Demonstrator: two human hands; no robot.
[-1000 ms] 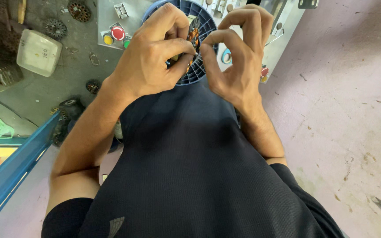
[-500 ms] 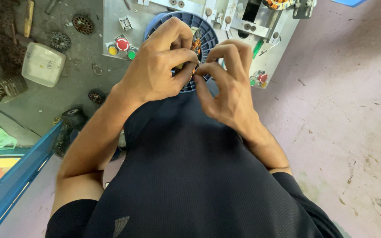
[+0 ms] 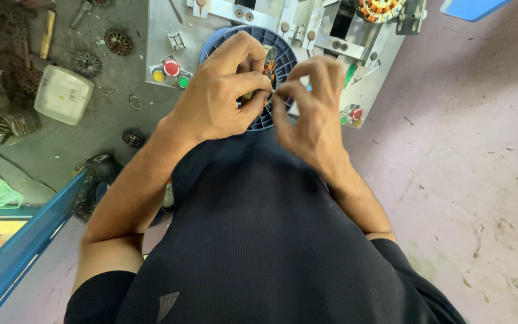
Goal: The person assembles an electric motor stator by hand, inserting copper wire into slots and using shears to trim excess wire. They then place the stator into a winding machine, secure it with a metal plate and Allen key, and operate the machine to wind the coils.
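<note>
My left hand (image 3: 220, 96) is closed around a small part with copper-coloured windings (image 3: 269, 67), held over a round blue slotted basket (image 3: 284, 57). My right hand (image 3: 313, 105) pinches something thin, likely a wire, right at the left hand's fingertips; it is too small to make out. Both hands touch at the fingertips in front of my dark shirt (image 3: 259, 240). The part is mostly hidden by my fingers.
A grey metal machine panel (image 3: 163, 42) carries red, yellow and green buttons (image 3: 171, 67). A wound stator (image 3: 379, 9) sits at the top. On the dirty bench at the left lie a white box (image 3: 64, 94) and several dark toothed discs (image 3: 118, 42). A blue frame (image 3: 19, 252) runs along the lower left.
My right hand has slid left and down, its fingers now pinched against the left fingertips. The view has shifted, so the panel and basket sit lower in frame.
</note>
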